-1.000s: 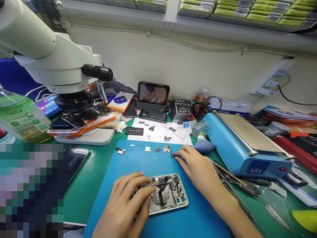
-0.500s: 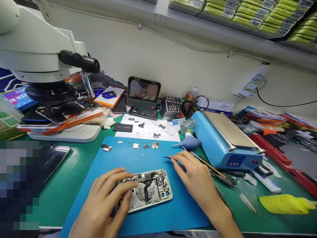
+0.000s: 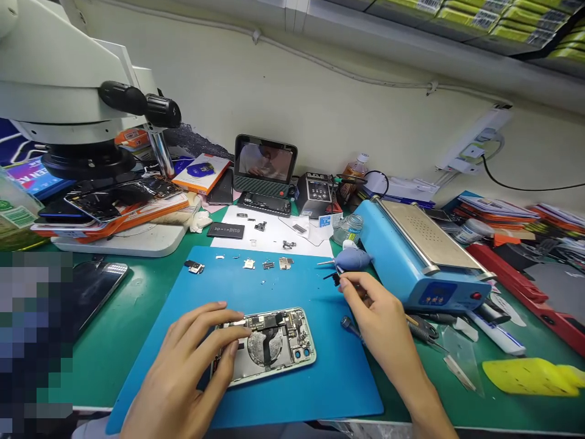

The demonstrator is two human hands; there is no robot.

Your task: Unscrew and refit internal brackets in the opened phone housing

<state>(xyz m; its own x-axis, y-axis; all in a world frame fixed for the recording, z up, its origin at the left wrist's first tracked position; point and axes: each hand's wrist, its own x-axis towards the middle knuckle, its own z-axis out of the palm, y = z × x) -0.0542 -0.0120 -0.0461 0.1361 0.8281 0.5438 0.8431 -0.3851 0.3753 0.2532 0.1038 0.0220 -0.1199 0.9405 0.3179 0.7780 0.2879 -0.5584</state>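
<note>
An opened smartphone (image 3: pixel 286 360), its inner parts and round coil bare, lies on the blue mat (image 3: pixel 338 384). Over the phone's left end is my left hand (image 3: pixel 192 360), fingers curved across it and thumb near the side closest to me. My right hand (image 3: pixel 377 314) is raised to the right of the phone, thumb and fingertips closed in a pinch on a small black part (image 3: pixel 336 278). A dark-headed tool (image 3: pixel 348 324) shows below that hand, partly covered. Several small metal pieces, among them a shield plate (image 3: pixel 286 263), lie along the mat's far side.
Behind the mat, a white sheet (image 3: pixel 223 245) bears a black battery (image 3: pixel 225 230) and small parts. A blue air blower (image 3: pixel 351 259) and a blue heating machine (image 3: pixel 411 256) stand right. A microscope (image 3: pixel 68 103) overhangs the left; a yellow bottle (image 3: pixel 525 376) lies right.
My right hand has moved right and slightly up, away from the mat, and turned with the small black part in its fingertips. My left hand stays on the phone.
</note>
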